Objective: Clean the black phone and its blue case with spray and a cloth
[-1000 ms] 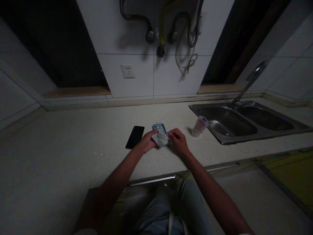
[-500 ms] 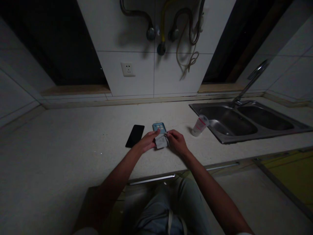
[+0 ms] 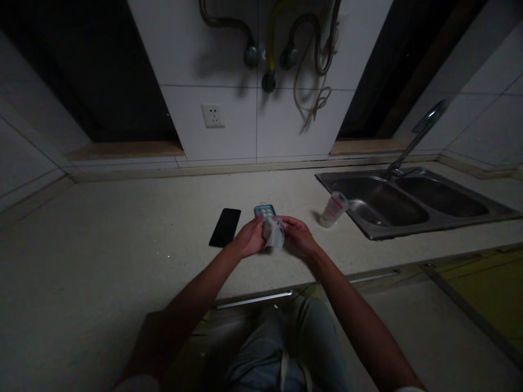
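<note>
Bunching cloth [image 3: 273, 234] — left hand [image 3: 249, 240], right hand [image 3: 299, 237], each grip clenched on it — now off case [image 3: 264, 209]

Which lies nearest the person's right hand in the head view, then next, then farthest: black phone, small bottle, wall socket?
From the right hand:
1. small bottle, just to its right.
2. black phone, off to the left.
3. wall socket, high at the back.
</note>
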### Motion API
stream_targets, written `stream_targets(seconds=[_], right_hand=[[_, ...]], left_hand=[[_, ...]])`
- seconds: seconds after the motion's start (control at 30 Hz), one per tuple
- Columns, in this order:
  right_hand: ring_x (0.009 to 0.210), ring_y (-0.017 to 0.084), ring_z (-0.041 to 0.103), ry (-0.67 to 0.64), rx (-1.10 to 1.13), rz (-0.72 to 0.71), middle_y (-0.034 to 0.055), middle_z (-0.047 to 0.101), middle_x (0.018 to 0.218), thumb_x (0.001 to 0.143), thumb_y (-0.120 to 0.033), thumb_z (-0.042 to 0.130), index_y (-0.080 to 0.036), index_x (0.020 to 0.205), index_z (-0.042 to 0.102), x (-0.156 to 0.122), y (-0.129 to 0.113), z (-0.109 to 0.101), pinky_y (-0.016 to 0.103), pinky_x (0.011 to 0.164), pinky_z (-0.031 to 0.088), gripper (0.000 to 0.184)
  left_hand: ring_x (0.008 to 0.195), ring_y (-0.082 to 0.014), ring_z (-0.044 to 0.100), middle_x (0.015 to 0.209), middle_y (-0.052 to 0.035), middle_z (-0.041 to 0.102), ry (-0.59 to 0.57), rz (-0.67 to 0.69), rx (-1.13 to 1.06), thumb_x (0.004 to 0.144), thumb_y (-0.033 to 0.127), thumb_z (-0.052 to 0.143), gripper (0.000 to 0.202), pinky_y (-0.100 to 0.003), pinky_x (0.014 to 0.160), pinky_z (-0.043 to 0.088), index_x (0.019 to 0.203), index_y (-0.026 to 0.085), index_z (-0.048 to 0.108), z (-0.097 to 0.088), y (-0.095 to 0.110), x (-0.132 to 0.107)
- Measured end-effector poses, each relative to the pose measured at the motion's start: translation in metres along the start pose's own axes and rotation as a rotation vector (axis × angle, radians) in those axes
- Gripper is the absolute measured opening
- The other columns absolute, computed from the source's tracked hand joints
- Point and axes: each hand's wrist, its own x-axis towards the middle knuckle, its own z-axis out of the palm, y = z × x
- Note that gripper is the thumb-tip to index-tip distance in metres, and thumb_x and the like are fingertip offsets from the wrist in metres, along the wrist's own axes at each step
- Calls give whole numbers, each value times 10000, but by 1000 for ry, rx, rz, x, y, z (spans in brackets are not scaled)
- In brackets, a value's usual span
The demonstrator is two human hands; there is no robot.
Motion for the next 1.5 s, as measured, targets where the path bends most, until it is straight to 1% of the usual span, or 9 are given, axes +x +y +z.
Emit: stream_targets(seconds=[0.2,0.33,0.5,0.7,0.97,1.13,1.23,1.33,1.5], right_hand=[[727,143,646,-46,38,37,17,745,859,640,-404,883,-233,997,767,-4,-1,1,266,706,503,413],[706,158,634,80,-113,-48,14,733,815,691,-468,823,-216,947,755,1,7,3,280,680,504,366],[650,156,611,331,-486,-308,27,715,817,854,-533,636,-192,961,730,2,9,-1,277,603,485,370],[513,115,494,741,-452,-603,-15,594,726,905,-517,560,-208,1005,633,-8,-5,-10,250,483,413,333],[930,224,584,1358,-553,-938,71,531,1049,857,-477,549,-233,1096,498,-19,-22,-75,414,837,508,346],[1051,252,582,1106,-707,-655,70,564,1131,658,-460,800,-230,1186,527,-18,-27,-114,503,936,464,638],[886,225,601,963,-794,-430,23,621,928,593,-451,844,-200,996,631,-13,-27,-122,460,828,499,520],[753,199,595,927,-721,-379,7,638,771,591,-455,844,-167,857,655,-7,-28,-117,392,727,515,435],[705,173,638,771,-218,-392,34,704,848,556,-427,882,-170,926,631,-1,-33,-79,276,578,501,515]], left_hand=[[875,-227,722,919,-115,755,41,-37,-48,831,219,702,340,-356,929,502,1144,94,658,-6,-12,0],[824,-206,722,923,-109,756,113,-35,-54,870,200,667,242,-355,915,513,1095,111,672,-4,-14,3],[991,-233,709,1056,-152,746,194,4,-75,922,228,584,345,-386,977,495,1237,89,617,4,-7,6],[1155,-266,650,1215,-204,691,139,15,-128,947,339,482,528,-378,880,536,1398,64,494,9,8,-1],[1124,-278,665,1163,-203,707,202,41,-169,960,381,422,521,-395,877,533,1345,48,534,5,15,2],[1106,-280,672,1145,-194,713,193,31,-163,941,383,474,485,-405,915,514,1288,62,581,2,13,5],[1104,-277,674,1113,-196,720,189,36,-158,936,365,489,443,-402,952,502,1229,58,615,3,13,5],[1045,-273,694,1051,-189,732,180,57,-126,926,327,507,369,-416,952,507,1141,65,652,4,12,5],[966,-253,711,1015,-176,739,160,71,-34,897,275,566,262,-403,926,522,1034,86,685,6,8,5]])
